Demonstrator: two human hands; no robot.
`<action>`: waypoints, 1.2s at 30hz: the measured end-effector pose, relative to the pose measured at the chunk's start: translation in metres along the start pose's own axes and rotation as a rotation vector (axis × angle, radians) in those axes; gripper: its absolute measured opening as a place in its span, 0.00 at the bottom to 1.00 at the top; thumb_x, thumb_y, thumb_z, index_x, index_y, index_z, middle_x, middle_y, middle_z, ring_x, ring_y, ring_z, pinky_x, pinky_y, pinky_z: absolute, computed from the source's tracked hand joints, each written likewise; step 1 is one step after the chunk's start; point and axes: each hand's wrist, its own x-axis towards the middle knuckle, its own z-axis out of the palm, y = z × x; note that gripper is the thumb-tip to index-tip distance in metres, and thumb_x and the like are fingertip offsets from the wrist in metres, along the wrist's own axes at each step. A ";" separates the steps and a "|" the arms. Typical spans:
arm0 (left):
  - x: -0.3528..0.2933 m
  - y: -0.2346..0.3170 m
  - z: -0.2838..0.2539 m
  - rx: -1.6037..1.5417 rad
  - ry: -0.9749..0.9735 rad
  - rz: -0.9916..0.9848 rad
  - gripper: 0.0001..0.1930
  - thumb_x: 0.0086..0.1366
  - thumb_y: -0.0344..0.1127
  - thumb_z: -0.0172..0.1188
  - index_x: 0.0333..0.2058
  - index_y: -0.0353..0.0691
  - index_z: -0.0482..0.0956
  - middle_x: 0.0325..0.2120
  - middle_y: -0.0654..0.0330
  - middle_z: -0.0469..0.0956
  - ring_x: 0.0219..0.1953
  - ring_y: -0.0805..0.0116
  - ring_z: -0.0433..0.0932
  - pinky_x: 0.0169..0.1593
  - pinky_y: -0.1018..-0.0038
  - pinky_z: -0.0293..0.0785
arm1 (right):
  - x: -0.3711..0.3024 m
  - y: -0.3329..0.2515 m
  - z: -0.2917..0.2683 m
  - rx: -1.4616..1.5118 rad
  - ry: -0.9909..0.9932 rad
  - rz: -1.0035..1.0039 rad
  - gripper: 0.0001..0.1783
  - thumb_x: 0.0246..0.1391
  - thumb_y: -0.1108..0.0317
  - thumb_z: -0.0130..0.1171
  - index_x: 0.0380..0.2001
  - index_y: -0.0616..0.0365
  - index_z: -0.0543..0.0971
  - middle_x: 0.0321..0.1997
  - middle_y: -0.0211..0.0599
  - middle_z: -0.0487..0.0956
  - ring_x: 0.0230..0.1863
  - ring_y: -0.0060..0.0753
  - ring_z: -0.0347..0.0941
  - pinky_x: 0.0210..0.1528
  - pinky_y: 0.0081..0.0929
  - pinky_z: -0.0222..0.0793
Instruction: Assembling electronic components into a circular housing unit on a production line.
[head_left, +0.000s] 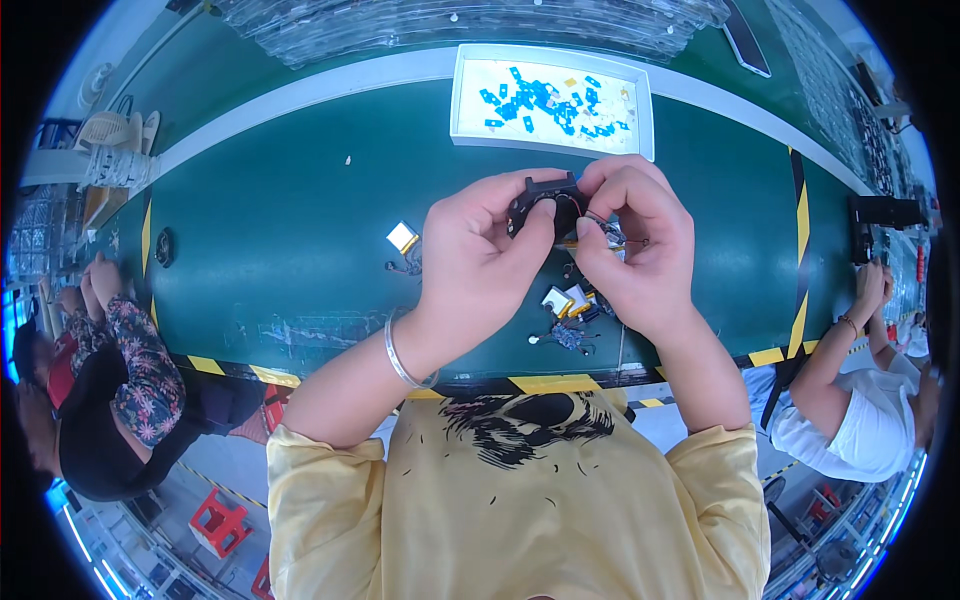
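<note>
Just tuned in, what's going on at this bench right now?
A person in a yellow shirt holds a small black part up over the green table, gripped between left hand and right hand. Thin wires trail from it by the right fingers. More small parts lie below the hands, and a white tray of blue pieces sits behind.

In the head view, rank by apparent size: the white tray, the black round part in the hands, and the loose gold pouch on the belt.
1. White tray, by far the largest.
2. Black round part, partly covered by the left hand and right hand, and nearer the camera, so its lead is unsure.
3. Gold pouch, smallest.
</note>
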 end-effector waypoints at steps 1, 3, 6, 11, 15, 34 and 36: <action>-0.001 0.001 0.001 0.035 -0.002 0.014 0.13 0.64 0.20 0.52 0.47 0.27 0.75 0.39 0.56 0.80 0.40 0.76 0.77 0.45 0.80 0.76 | 0.000 0.001 0.000 -0.018 -0.002 -0.003 0.09 0.36 0.80 0.59 0.22 0.60 0.69 0.33 0.39 0.74 0.35 0.34 0.71 0.40 0.27 0.68; -0.002 0.002 0.001 0.074 -0.001 0.030 0.13 0.64 0.20 0.52 0.47 0.27 0.75 0.39 0.56 0.80 0.39 0.77 0.77 0.44 0.81 0.75 | 0.000 0.002 -0.001 -0.017 -0.002 0.006 0.09 0.37 0.80 0.59 0.22 0.60 0.69 0.32 0.38 0.73 0.35 0.33 0.71 0.40 0.25 0.68; -0.002 -0.001 0.003 0.018 -0.002 0.007 0.13 0.64 0.20 0.52 0.47 0.28 0.75 0.39 0.57 0.80 0.39 0.78 0.77 0.43 0.83 0.74 | 0.001 -0.002 0.000 0.045 0.009 0.084 0.09 0.38 0.80 0.59 0.22 0.61 0.69 0.31 0.37 0.73 0.35 0.29 0.71 0.39 0.23 0.68; 0.000 -0.001 0.007 -0.115 0.035 0.027 0.10 0.63 0.20 0.54 0.43 0.29 0.77 0.36 0.59 0.79 0.35 0.80 0.77 0.40 0.82 0.75 | 0.001 0.000 -0.002 0.095 0.004 0.141 0.08 0.41 0.81 0.59 0.23 0.61 0.70 0.30 0.33 0.72 0.34 0.23 0.70 0.37 0.19 0.68; 0.008 -0.001 -0.002 -0.003 0.015 -0.048 0.08 0.63 0.21 0.54 0.41 0.29 0.76 0.35 0.59 0.79 0.34 0.79 0.77 0.39 0.82 0.76 | 0.000 0.003 -0.001 0.009 -0.037 0.090 0.08 0.42 0.80 0.60 0.24 0.61 0.71 0.29 0.31 0.72 0.31 0.22 0.70 0.33 0.20 0.68; 0.013 -0.003 -0.014 -0.305 -0.042 -0.274 0.05 0.62 0.23 0.54 0.36 0.31 0.76 0.29 0.59 0.79 0.27 0.74 0.79 0.31 0.77 0.79 | -0.001 -0.006 -0.011 0.420 -0.203 0.419 0.06 0.54 0.80 0.58 0.30 0.62 0.71 0.31 0.26 0.74 0.33 0.12 0.71 0.33 0.12 0.68; 0.013 -0.004 -0.015 -0.292 -0.041 -0.263 0.04 0.61 0.23 0.54 0.34 0.31 0.76 0.29 0.59 0.79 0.27 0.75 0.79 0.31 0.78 0.78 | -0.001 -0.003 -0.012 0.420 -0.217 0.435 0.06 0.53 0.79 0.59 0.30 0.62 0.71 0.31 0.26 0.73 0.33 0.12 0.72 0.33 0.13 0.69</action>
